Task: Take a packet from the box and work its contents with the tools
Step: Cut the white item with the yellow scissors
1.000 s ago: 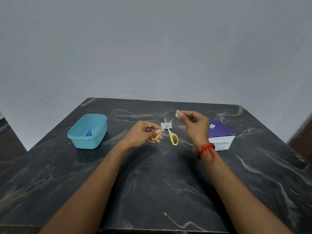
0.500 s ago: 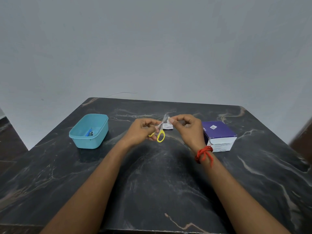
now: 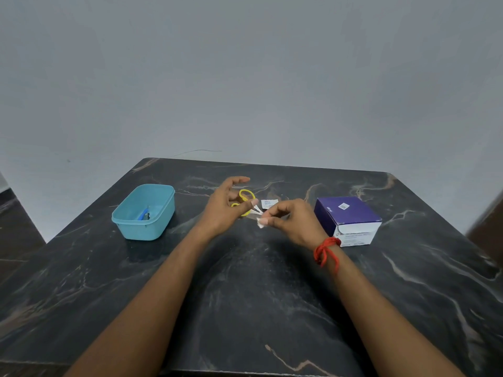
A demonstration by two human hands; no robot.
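Observation:
My left hand point(image 3: 227, 206) holds small yellow-handled scissors point(image 3: 245, 202), thumb over the handles and the blades pointing right. My right hand point(image 3: 295, 221) pinches a small white piece point(image 3: 260, 223) between thumb and fingertips, just right of and below the blade tips. A small white packet point(image 3: 269, 204) lies on the black marble table point(image 3: 245, 295) behind the two hands. The purple and white box point(image 3: 347, 217) stands to the right of my right hand, lid closed.
A teal plastic tub point(image 3: 144, 213) sits at the left with a blue-handled tool point(image 3: 143, 214) inside. A grey wall rises behind the table's far edge. A red thread is tied round my right wrist.
The scissors have turned in my left hand, so the handles are farther away and the blades point right. My right hand has come down and nearer with the white piece.

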